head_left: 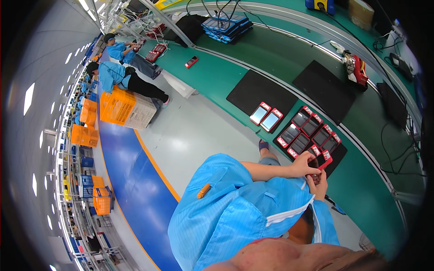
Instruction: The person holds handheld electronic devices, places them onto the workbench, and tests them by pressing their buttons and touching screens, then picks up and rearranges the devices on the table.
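Observation:
My left hand (304,165) and my right hand (318,185) meet at the near edge of a black mat (340,156) on the green bench. Their fingers are closed around the near end of a red-framed handheld device (326,159), whose lower part they mostly hide. Beyond them, several similar devices with dark screens lie in rows, among them one (288,133) at the left and one (331,144) at the right. Further left, two devices with lit screens (260,113) (271,120) lie side by side at the edge of another black mat (253,90).
A bare black mat (324,90) lies behind a metal rail. Blue-edged tablets (226,28) are stacked at the back, and a lone red device (191,62) lies far along the bench. Cables hang at right. Two people in blue work at left, near an orange crate (120,106).

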